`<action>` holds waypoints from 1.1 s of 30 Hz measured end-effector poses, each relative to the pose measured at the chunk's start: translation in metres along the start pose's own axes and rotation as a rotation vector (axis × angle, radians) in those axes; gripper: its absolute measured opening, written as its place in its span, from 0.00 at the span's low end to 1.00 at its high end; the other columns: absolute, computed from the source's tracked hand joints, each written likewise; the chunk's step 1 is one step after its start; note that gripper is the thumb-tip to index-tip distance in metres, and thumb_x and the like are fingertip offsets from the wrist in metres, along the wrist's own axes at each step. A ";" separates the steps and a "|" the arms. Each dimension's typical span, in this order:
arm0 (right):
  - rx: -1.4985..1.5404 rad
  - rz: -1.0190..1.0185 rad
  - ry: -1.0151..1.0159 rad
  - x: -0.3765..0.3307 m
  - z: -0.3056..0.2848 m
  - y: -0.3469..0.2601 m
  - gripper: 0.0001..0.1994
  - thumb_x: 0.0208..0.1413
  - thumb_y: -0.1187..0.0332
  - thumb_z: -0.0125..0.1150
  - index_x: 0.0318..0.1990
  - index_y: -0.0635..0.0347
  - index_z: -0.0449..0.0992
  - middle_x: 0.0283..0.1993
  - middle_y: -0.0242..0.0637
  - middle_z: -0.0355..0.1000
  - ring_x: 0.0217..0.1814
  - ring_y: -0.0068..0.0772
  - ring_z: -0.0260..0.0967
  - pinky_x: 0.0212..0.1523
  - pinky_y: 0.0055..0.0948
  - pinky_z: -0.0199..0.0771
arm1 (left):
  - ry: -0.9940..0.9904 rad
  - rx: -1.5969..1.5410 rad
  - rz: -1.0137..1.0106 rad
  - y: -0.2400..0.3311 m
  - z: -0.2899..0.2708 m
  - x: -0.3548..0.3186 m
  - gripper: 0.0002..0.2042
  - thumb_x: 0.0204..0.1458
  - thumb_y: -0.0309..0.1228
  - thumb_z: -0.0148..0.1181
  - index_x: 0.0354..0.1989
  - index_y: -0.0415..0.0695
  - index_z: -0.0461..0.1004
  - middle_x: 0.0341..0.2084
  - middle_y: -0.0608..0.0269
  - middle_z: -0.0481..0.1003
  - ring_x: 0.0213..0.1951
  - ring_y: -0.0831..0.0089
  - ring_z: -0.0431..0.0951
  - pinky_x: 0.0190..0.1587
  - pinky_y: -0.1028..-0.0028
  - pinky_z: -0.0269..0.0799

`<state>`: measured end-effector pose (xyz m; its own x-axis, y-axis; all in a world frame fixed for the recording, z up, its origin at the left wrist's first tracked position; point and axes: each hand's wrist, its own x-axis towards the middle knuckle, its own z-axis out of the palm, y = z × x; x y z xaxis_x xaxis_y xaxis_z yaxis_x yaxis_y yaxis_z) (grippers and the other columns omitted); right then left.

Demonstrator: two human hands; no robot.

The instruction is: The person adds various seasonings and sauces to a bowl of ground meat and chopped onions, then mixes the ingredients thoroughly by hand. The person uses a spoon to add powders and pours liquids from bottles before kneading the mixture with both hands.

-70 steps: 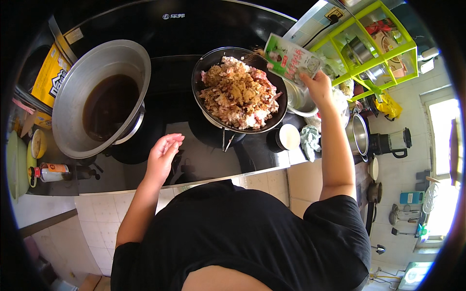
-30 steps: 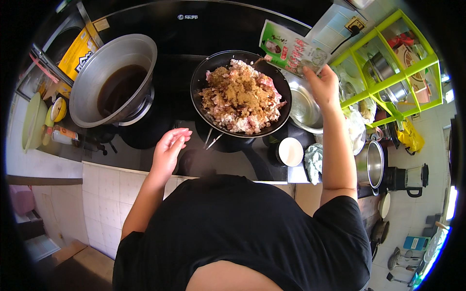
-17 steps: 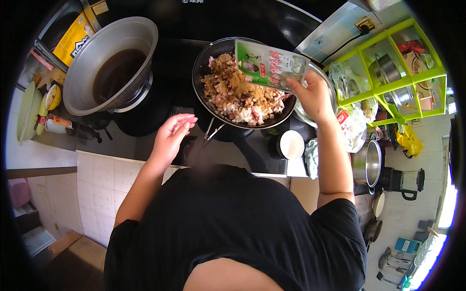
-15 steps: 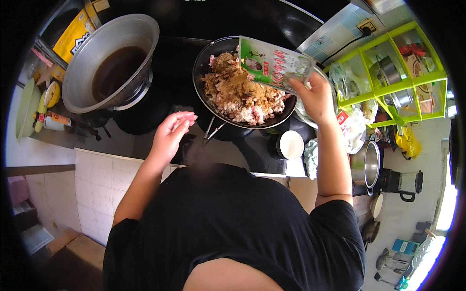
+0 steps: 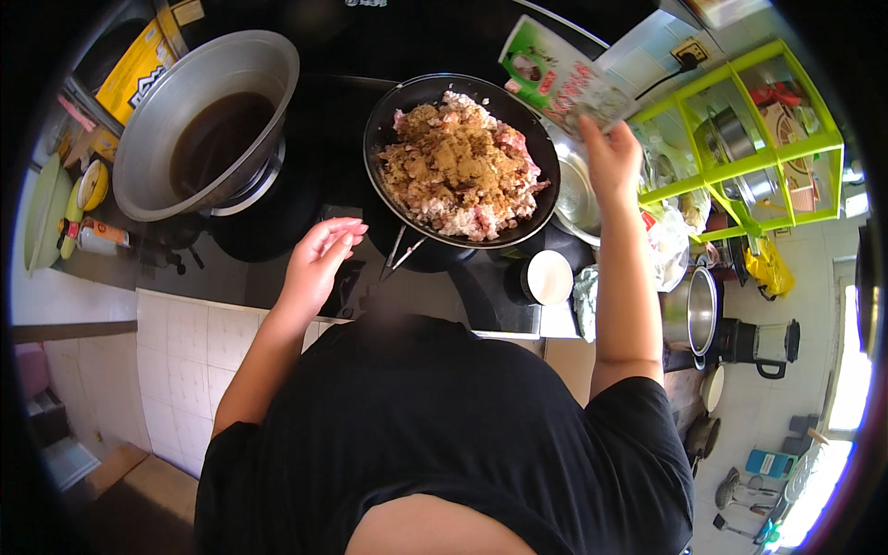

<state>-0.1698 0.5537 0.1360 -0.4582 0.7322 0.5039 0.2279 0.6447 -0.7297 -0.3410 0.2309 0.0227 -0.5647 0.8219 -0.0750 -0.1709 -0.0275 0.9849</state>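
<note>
My right hand (image 5: pixel 610 157) grips a green and silver seasoning packet (image 5: pixel 564 79) by its lower end, beyond the right rim of the frying pan. In the black frying pan (image 5: pixel 375 176), pale pink minced meat (image 5: pixel 462 220) lies heaped, with brown powder (image 5: pixel 453 153) spread over its top. My left hand (image 5: pixel 319 259) hovers near the pan's handle (image 5: pixel 400 252), fingers slightly curled and the thumb apart, holding nothing.
Left of the pan, a large metal pot (image 5: pixel 129 176) of dark liquid sits on a burner. A white-topped cup (image 5: pixel 549 277) stands at the counter's front edge, near a glass lid (image 5: pixel 575 199). A lime green rack (image 5: pixel 740 176) and plastic bags occupy the right side.
My right hand has carried the packet up and to the right, off the pan, uncovering the meat and powder. My left hand has dropped slightly.
</note>
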 end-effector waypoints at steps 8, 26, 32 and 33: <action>-0.144 0.077 -0.024 0.010 -0.011 0.017 0.14 0.47 0.61 0.59 0.35 0.63 0.75 0.25 0.42 0.72 0.25 0.31 0.67 0.30 0.28 0.66 | 0.011 0.048 0.005 0.002 -0.003 -0.001 0.13 0.56 0.31 0.46 0.47 0.39 0.67 0.43 0.57 0.72 0.44 0.72 0.72 0.44 0.75 0.65; 1.227 0.684 -0.218 -0.086 0.019 0.005 0.19 0.53 0.71 0.53 0.53 0.60 0.61 0.50 0.37 0.67 0.47 0.32 0.66 0.43 0.33 0.69 | -0.224 0.302 0.307 0.048 0.069 0.037 0.12 0.52 0.24 0.53 0.46 0.39 0.70 0.34 0.65 0.73 0.29 0.83 0.69 0.32 0.82 0.66; 1.467 0.843 -0.393 -0.106 0.045 -0.042 0.20 0.50 0.64 0.57 0.52 0.47 0.63 0.48 0.23 0.66 0.45 0.23 0.62 0.41 0.27 0.58 | -0.178 0.323 0.319 0.084 0.113 0.062 0.08 0.50 0.24 0.56 0.38 0.35 0.70 0.27 0.68 0.71 0.25 0.86 0.68 0.29 0.85 0.65; 1.456 0.825 -0.399 -0.104 0.046 -0.046 0.20 0.49 0.62 0.59 0.52 0.45 0.64 0.48 0.21 0.66 0.48 0.21 0.60 0.42 0.28 0.56 | -0.136 0.318 0.380 0.086 0.113 0.064 0.05 0.50 0.24 0.55 0.33 0.37 0.70 0.24 0.70 0.71 0.23 0.87 0.67 0.28 0.85 0.65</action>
<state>-0.1719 0.4374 0.0962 -0.8499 0.5010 -0.1637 -0.3085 -0.7247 -0.6162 -0.3002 0.3458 0.1199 -0.4257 0.8545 0.2975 0.2919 -0.1815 0.9391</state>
